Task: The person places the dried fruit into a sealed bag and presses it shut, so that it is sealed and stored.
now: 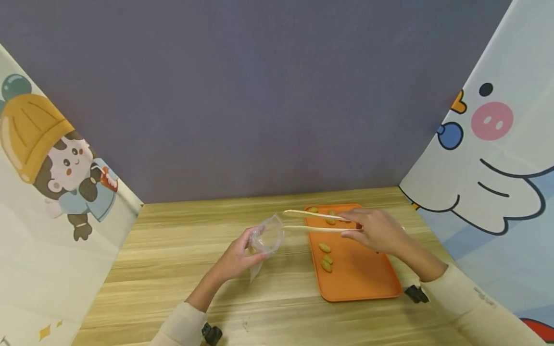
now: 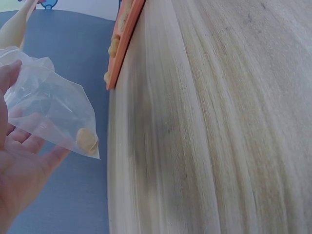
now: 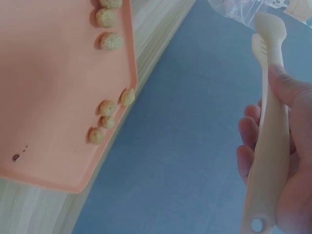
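Observation:
My left hand (image 1: 238, 257) holds a clear plastic bag (image 1: 275, 225) with its mouth spread, above the table left of the orange tray. In the left wrist view, one small tan, rough-skinned piece (image 2: 87, 140) lies in the bag's bottom corner. My right hand (image 1: 375, 231), over the tray, grips cream-coloured tongs (image 3: 273, 141). Their two arms stand apart in the head view, with the tips pointing left at the bag's mouth; I see nothing between them. On the orange tray (image 1: 359, 278) lie several more of the tan pieces (image 1: 324, 248), partly hidden by my right hand and the tongs.
The tray rests on a wood-grain table (image 1: 173, 259). A grey panel (image 1: 259, 105) rises behind it, with cartoon-printed white panels (image 1: 489, 158) at both sides. Small dark crumbs (image 3: 16, 157) lie on the tray. Dark camera mounts (image 1: 211, 332) sit at both wrists.

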Tool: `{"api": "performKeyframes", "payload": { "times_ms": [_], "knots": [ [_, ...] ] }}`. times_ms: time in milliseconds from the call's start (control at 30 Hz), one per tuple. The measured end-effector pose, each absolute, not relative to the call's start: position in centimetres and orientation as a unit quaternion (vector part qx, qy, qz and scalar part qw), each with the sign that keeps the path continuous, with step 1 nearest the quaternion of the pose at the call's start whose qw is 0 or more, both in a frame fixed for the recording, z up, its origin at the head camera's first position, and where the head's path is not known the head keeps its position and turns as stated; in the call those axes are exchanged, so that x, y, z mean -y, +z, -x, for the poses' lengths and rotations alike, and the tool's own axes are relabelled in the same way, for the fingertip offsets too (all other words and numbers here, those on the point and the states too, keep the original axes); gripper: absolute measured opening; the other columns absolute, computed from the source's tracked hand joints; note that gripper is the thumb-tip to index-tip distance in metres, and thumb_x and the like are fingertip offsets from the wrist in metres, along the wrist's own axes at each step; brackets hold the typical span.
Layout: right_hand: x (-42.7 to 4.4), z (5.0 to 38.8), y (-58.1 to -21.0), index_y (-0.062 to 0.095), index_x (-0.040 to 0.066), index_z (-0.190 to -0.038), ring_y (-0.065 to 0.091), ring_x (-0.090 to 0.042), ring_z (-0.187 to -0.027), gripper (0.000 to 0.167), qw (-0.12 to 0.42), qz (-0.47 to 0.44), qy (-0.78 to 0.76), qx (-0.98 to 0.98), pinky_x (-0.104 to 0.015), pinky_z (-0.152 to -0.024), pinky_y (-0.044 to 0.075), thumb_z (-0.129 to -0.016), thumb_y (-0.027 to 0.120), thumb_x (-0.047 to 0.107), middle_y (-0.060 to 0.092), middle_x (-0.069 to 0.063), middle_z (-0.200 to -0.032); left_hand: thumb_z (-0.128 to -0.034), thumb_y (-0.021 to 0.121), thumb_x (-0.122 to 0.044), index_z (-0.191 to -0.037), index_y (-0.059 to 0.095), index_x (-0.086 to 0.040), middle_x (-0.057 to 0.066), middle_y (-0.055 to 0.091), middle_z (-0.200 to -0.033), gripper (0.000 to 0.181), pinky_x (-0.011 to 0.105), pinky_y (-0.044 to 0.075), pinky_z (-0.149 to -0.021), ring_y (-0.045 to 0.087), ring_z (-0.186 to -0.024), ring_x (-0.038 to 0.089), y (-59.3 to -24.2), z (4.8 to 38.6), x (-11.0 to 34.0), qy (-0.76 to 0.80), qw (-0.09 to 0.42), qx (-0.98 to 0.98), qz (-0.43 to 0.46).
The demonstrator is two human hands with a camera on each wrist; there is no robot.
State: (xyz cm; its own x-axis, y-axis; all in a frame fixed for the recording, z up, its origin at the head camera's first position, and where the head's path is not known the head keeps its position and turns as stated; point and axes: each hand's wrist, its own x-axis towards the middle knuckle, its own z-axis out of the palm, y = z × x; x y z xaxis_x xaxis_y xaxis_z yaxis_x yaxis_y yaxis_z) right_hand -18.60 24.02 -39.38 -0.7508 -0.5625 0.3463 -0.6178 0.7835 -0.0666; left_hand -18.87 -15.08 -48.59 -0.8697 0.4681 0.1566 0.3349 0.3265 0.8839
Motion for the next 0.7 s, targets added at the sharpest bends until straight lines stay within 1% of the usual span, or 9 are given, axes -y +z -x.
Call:
{"api": "performKeyframes", "payload": {
  "times_ms": [100, 300, 467, 567, 700],
  "knots": [
    [-24.8, 18.7, -39.7, 0.073, 0.013, -0.123, 0.047, 0.006, -0.06, 0.045, 0.152, -0.308, 0.086, 0.935, -0.017, -0.053, 0.04, -0.085, 0.081, 0.036, 0.068, 0.008, -0.079, -0.0926, 0.076, -0.023, -0.153, 0.04, -0.009, 0.025, 0.046, -0.154, 0.071, 0.063, 0.045, -0.108, 0.051, -0.137, 0.044, -48.6, 18.9, 15.1, 0.524, 0.065, -0.812, -0.247],
    [-26.0, 18.8, -40.3, 0.074, 0.013, -0.122, 0.042, 0.006, -0.057, 0.045, 0.15, -0.298, 0.087, 0.939, -0.017, -0.051, 0.037, -0.083, 0.083, 0.035, 0.06, 0.011, -0.073, -0.0935, 0.075, -0.025, -0.153, 0.039, -0.01, 0.024, 0.047, -0.153, 0.071, 0.06, 0.054, -0.098, 0.053, -0.133, 0.048, -48.9, 19.0, 15.1, 0.526, 0.074, -0.812, -0.242],
    [-26.8, 18.8, -41.0, 0.074, 0.015, -0.121, 0.038, 0.006, -0.056, 0.044, 0.151, -0.297, 0.085, 0.939, -0.017, -0.05, 0.035, -0.083, 0.083, 0.035, 0.058, 0.012, -0.071, -0.0933, 0.076, -0.024, -0.152, 0.04, -0.009, 0.023, 0.05, -0.151, 0.07, 0.059, 0.054, -0.097, 0.055, -0.131, 0.048, -48.9, 19.0, 15.2, 0.525, 0.067, -0.813, -0.244],
    [-27.4, 18.7, -41.5, 0.075, 0.013, -0.12, 0.037, 0.007, -0.056, 0.044, 0.15, -0.296, 0.079, 0.94, -0.017, -0.051, 0.035, -0.082, 0.084, 0.034, 0.059, 0.011, -0.072, -0.0932, 0.076, -0.024, -0.152, 0.041, -0.009, 0.023, 0.051, -0.15, 0.07, 0.057, 0.055, -0.096, 0.056, -0.13, 0.047, -49.0, 19.0, 15.2, 0.525, 0.067, -0.813, -0.243],
    [-28.3, 18.4, -42.3, 0.075, 0.009, -0.12, 0.037, 0.006, -0.054, 0.045, 0.134, -0.282, 0.082, 0.946, -0.017, -0.05, 0.035, -0.082, 0.084, 0.033, 0.068, 0.006, -0.078, -0.0934, 0.075, -0.024, -0.152, 0.04, -0.01, 0.022, 0.051, -0.15, 0.07, 0.054, 0.056, -0.095, 0.056, -0.13, 0.046, -49.0, 19.1, 15.3, 0.522, 0.066, -0.815, -0.243]
  ]
}}
